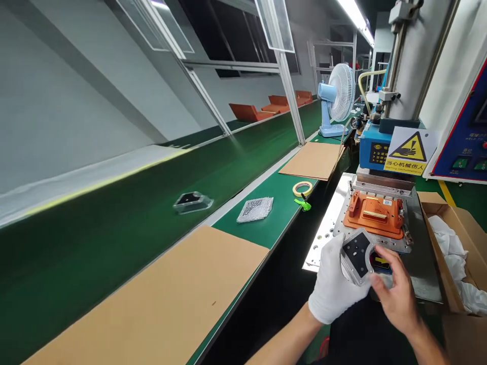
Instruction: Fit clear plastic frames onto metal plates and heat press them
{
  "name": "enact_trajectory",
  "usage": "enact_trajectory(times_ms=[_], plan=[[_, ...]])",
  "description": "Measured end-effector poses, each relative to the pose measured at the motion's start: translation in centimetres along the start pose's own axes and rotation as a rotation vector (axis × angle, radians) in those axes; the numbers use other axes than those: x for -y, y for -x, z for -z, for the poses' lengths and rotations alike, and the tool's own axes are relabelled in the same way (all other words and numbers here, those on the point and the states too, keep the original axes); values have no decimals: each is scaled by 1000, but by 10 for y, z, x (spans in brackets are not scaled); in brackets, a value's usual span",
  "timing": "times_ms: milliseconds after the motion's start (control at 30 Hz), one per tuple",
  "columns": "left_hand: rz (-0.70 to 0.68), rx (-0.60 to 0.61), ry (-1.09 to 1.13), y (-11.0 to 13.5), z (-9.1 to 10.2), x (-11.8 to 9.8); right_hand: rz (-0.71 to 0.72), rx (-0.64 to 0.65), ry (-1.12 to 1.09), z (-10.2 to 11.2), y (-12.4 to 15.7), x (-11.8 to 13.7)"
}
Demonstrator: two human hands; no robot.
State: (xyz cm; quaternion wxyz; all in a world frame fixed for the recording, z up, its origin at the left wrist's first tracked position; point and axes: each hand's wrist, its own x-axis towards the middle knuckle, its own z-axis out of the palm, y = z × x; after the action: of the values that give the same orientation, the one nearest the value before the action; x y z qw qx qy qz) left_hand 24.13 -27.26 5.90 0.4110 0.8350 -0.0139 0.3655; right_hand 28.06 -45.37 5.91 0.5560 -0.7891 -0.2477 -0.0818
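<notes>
My left hand (335, 284), in a white glove, holds a clear plastic casing with a black panel (356, 255) from below and the left. The casing is tilted, and its right edge curves inward. On that right side, the bare index finger and thumb of my right hand (397, 291) rest at the two corners of the casing; the other fingers are partly hidden. Just beyond both hands lies an orange fixture (375, 215) on a metal plate under the press (405, 101).
Another clear casing (193, 202) sits on the green conveyor belt (125, 223). A bubble-wrap piece (255, 209), a tape roll (302, 189) and cardboard sheets (163, 299) lie along the bench. At right stands a carton (472, 238) with white bags; a blue fan (338, 99) stands farther back.
</notes>
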Motion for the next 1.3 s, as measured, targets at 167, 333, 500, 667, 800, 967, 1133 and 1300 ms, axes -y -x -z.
enact_trajectory(times_ms=[167, 333, 500, 667, 800, 967, 1133, 1300], plan=[[6, -130, -74, 0, -38, 7, 61, -60, 215, -10, -4, 17], [-8, -28, -25, -15, -43, 26, 179, -71, 299, 8, -57, -2], [102, 75, -77, -26, -1, 59, 282, -93, 397, 42, -118, -35], [335, 35, -140, -1, 28, 93, 277, -50, 399, 55, -145, -52], [436, 50, -137, 13, 30, 104, 218, 8, 399, 44, -154, -57], [452, 65, -116, 16, 26, 106, 181, 120, 525, 34, -163, -64], [410, 94, -159, 24, 25, 118, 220, 239, 676, 40, -164, -65], [283, 311, -383, 12, 13, 126, 208, 297, 733, 43, -168, -65]])
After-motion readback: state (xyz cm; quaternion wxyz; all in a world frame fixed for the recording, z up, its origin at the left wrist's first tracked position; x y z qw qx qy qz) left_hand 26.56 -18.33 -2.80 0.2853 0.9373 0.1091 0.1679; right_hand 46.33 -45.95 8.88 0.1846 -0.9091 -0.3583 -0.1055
